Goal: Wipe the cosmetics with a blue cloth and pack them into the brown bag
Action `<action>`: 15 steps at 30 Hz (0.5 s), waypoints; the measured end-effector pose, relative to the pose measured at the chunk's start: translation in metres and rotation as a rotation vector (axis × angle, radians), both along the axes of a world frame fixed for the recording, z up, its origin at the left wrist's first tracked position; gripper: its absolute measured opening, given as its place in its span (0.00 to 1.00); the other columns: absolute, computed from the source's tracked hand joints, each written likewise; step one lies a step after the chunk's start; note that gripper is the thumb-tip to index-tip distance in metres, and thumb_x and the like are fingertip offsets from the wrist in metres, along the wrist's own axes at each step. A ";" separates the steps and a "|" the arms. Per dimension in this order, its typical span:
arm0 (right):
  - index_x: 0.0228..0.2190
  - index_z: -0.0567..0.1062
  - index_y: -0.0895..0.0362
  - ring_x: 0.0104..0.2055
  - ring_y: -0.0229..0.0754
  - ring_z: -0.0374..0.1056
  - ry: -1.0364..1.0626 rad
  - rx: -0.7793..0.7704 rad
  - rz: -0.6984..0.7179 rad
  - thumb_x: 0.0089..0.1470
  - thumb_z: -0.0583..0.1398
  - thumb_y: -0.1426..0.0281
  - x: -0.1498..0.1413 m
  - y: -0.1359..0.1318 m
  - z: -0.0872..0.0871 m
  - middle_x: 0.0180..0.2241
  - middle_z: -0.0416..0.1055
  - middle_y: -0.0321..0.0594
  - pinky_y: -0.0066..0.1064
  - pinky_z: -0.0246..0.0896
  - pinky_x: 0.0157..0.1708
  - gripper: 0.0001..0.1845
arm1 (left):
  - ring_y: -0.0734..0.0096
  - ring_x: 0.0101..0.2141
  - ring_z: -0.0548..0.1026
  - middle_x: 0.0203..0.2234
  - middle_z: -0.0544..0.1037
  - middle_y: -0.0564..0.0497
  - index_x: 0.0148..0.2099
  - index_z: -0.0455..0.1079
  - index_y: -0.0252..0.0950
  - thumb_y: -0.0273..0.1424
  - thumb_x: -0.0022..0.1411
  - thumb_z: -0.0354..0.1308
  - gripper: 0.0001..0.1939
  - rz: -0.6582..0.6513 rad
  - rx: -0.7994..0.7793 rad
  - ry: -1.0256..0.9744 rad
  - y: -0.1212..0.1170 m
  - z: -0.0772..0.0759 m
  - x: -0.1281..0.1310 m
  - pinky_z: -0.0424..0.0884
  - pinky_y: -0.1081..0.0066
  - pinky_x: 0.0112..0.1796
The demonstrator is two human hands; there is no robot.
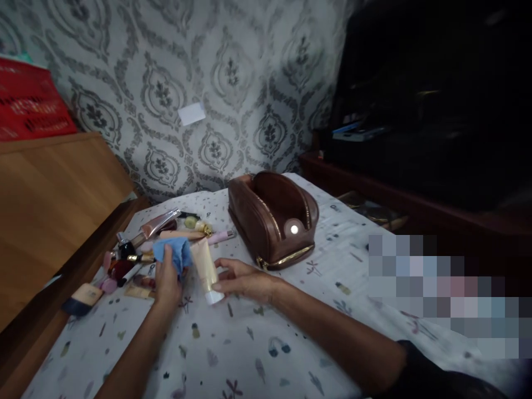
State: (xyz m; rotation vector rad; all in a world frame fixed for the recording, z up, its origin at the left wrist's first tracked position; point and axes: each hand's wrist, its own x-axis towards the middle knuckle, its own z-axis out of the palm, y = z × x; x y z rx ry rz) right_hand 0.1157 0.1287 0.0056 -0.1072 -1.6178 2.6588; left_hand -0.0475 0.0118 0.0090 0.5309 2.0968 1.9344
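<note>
My left hand (167,280) is closed around a blue cloth (174,252), pressing it against a cream-coloured tube (204,267) with a white cap. My right hand (241,279) grips that tube near its capped lower end, fingers curled round it. Both hands hover just above a white patterned sheet (257,343). An open brown leather pouch (272,219) with a gold zip stands just beyond my right hand.
Several cosmetics lie scattered at the left: tubes, brushes (83,298), a pink stick (222,237), small jars. A wooden board (50,205) rises along the left edge under a red box (29,102). Dark furniture (415,183) stands at the right; patterned wallpaper behind.
</note>
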 end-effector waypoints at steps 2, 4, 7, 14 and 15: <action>0.40 0.67 0.56 0.31 0.34 0.70 0.082 0.030 -0.139 0.32 0.74 0.59 -0.004 0.001 0.000 0.30 0.72 0.32 0.25 0.64 0.32 0.35 | 0.66 0.35 0.78 0.36 0.79 0.48 0.47 0.70 0.41 0.61 0.60 0.45 0.31 -0.012 -0.002 -0.045 0.002 0.001 0.008 0.74 0.69 0.31; 0.40 0.66 0.55 0.34 0.36 0.70 0.154 0.107 -0.279 0.33 0.74 0.60 -0.004 0.002 0.002 0.34 0.71 0.33 0.26 0.64 0.33 0.34 | 0.61 0.39 0.78 0.36 0.80 0.46 0.43 0.73 0.39 0.62 0.57 0.49 0.32 -0.098 -0.028 -0.033 0.001 0.000 0.019 0.76 0.64 0.39; 0.41 0.66 0.54 0.34 0.37 0.68 0.162 0.383 -0.515 0.42 0.70 0.64 0.000 0.002 0.007 0.33 0.70 0.32 0.28 0.63 0.34 0.26 | 0.55 0.48 0.75 0.38 0.81 0.45 0.42 0.76 0.39 0.59 0.53 0.57 0.29 -0.291 -0.128 0.139 -0.003 -0.005 0.036 0.70 0.58 0.53; 0.51 0.68 0.50 0.28 0.39 0.64 -0.007 1.074 -0.583 0.49 0.67 0.56 0.011 -0.002 0.013 0.25 0.65 0.29 0.26 0.50 0.25 0.29 | 0.59 0.38 0.79 0.35 0.81 0.50 0.46 0.74 0.42 0.51 0.52 0.61 0.24 -0.257 -0.156 0.151 -0.003 -0.012 0.037 0.77 0.61 0.43; 0.51 0.68 0.51 0.28 0.39 0.64 -0.014 1.105 -0.569 0.48 0.67 0.54 0.012 -0.001 0.015 0.25 0.65 0.30 0.26 0.49 0.25 0.31 | 0.60 0.36 0.79 0.36 0.81 0.50 0.48 0.73 0.42 0.51 0.53 0.60 0.25 -0.247 -0.141 0.130 -0.002 -0.013 0.035 0.77 0.62 0.41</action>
